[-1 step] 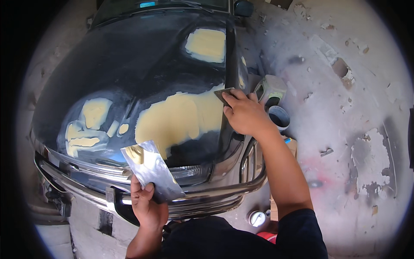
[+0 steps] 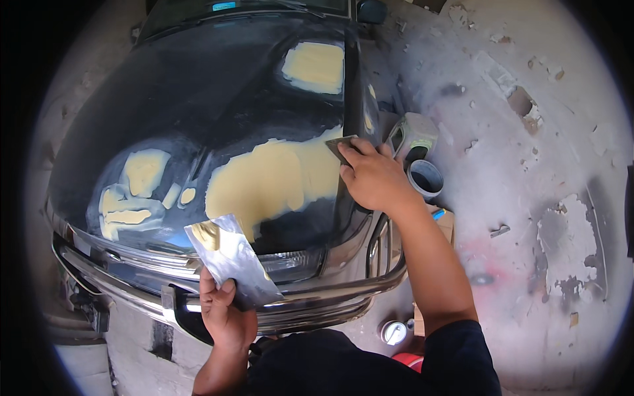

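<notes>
A dark car hood [image 2: 165, 72] bears pale yellow filler patches: a large one [image 2: 264, 178] at front right, a square one [image 2: 313, 66] higher up, smaller ones [image 2: 144, 170] on the left. My left hand [image 2: 223, 317] grips a shiny metal plate [image 2: 254, 277] over the hood's front edge, with yellow filler [image 2: 207, 234] on its upper corner. My right hand [image 2: 380, 175] is closed on a thin dark spreader [image 2: 338, 146] at the right end of the large patch, fingertips pressed on it near the hood's side edge.
Chrome bumper bars [image 2: 350, 287] cross the front. Right of the car stand a pale jug [image 2: 421, 129], a round open container [image 2: 424, 178] and a cardboard box [image 2: 444, 231]. A small can [image 2: 393, 332] sits below on the stained, patchy pale floor [image 2: 528, 165], near something red [image 2: 408, 361].
</notes>
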A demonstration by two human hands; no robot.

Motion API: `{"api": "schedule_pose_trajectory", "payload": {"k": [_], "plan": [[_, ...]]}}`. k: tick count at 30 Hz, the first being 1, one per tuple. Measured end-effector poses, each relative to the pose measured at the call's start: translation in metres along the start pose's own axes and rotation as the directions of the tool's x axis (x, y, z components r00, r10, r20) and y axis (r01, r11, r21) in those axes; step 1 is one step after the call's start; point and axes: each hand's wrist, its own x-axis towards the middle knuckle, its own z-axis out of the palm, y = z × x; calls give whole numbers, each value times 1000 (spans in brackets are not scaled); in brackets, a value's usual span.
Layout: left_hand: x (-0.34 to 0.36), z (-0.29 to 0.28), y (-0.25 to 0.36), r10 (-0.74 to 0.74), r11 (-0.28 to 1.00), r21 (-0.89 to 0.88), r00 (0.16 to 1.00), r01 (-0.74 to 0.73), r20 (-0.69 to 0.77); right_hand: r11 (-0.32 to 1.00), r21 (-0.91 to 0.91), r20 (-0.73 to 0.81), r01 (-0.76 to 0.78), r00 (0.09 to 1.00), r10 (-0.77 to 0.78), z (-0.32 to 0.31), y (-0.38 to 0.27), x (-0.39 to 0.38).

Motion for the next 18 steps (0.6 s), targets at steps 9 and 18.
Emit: {"api": "schedule_pose_trajectory", "payload": {"k": [9,18], "plan": [[-7,5,-6,-23,1000,-6,999,23,26,995,14,-155,99,983,-96,9,-8,-44],[-13,6,-17,-24,997,78,1000,25,-6,988,33,-184,149,973,-140,11,-22,-88]]}}
